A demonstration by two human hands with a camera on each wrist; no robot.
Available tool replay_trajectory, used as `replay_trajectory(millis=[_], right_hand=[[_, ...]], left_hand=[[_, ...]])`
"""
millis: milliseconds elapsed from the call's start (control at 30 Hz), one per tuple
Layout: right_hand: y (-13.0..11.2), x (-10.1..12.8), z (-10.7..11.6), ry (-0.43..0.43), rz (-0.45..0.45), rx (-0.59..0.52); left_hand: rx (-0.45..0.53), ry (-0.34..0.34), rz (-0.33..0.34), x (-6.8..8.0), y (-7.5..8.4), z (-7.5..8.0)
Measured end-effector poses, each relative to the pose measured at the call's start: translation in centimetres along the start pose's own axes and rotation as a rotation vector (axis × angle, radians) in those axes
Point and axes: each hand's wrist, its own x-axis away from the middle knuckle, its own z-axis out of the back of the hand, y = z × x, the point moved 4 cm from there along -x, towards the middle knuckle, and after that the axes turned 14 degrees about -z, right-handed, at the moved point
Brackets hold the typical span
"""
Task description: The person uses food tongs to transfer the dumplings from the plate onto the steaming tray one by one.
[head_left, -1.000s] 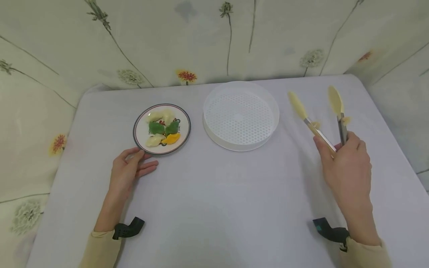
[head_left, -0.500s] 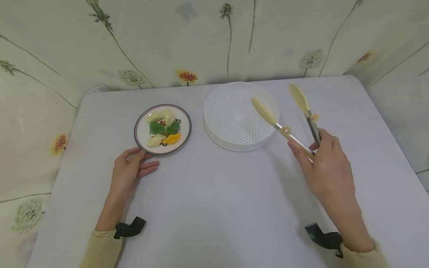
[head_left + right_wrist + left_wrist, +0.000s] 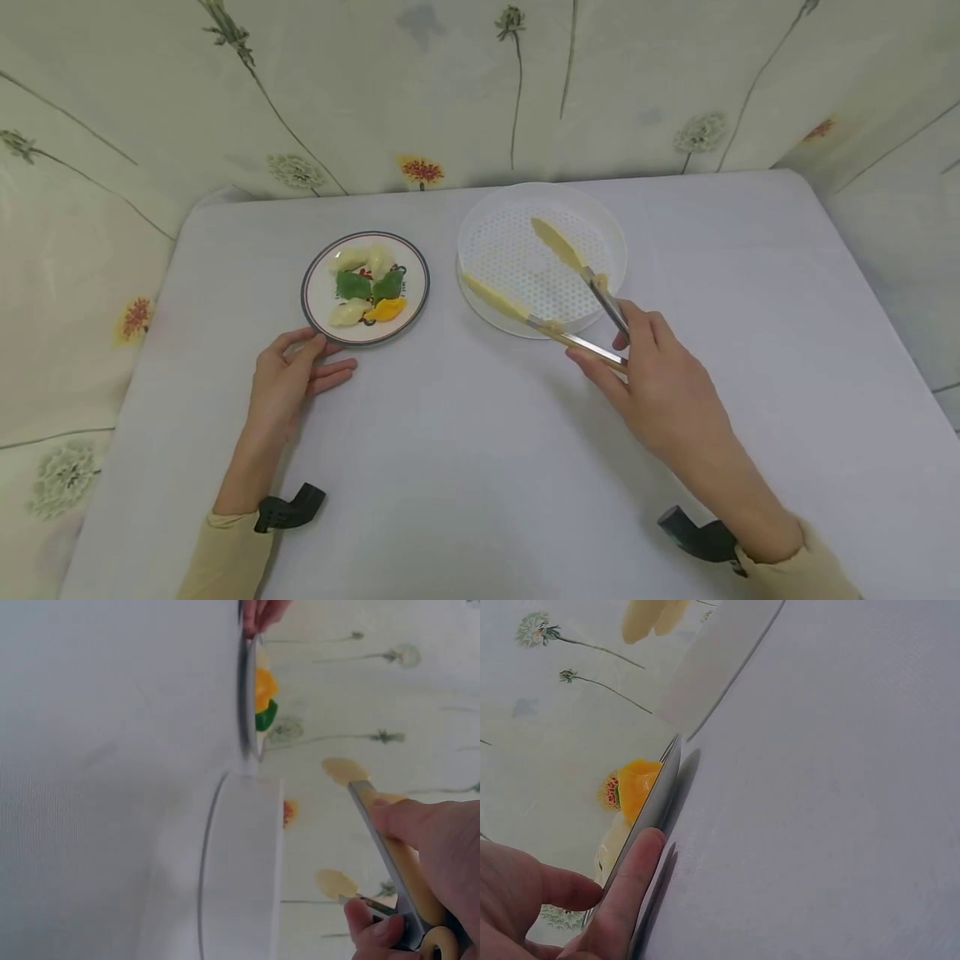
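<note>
The tongs (image 3: pixel 555 292) hang over the white perforated steamer tray (image 3: pixel 480 217), their 2 cream tips spread apart: one tip above the tray's holed floor, the other over its near-left rim. The right hand (image 3: pixel 660 383) grips the metal arms of the tongs, fingers (image 3: pixel 409 821) curled round them, just in front of the tray's near-right edge. Left of the tray, apart from it, a small plate (image 3: pixel 311 312) with a dark rim carries 6 dumplings (image 3: pixel 366 287): 3 pale, 2 green, 1 orange. The left hand (image 3: pixel 288 383) rests on the worktop (image 3: pixel 465 467) at the plate's near edge, its relaxed fingers (image 3: pixel 634 874) touching the rim and holding nothing. Flowered cloth (image 3: pixel 375 92) hangs behind and beside the worktop.
</note>
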Motion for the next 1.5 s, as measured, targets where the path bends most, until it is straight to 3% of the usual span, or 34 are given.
replay_trajectory(millis=[400,600,767,1067,1500], right_hand=[[-2.7,0.4,-2.8,-0.040,0.185,-0.002],[-3.5,0.4,-4.6,-0.096,0.170,0.034],[-4.7,-0.3,-5.8,-0.125,0.191,0.061],[-6.5,-1.5,-7.1,-0.108,0.273,0.088],[-7.3,-2.2,-7.7,-0.110,0.304,0.094]], left_hand=[[-0.026,-0.001,0.009,0.2,-0.2,-0.1],[-0.067,-0.037,0.002,-0.3,0.1,-0.4],[-0.081,-0.029,-0.009,-0.4,0.4,-0.1],[-0.048,0.004,-0.001,-0.1,0.4,0.2],[-0.051,-0.006,-0.006,-0.4,0.0,0.2]])
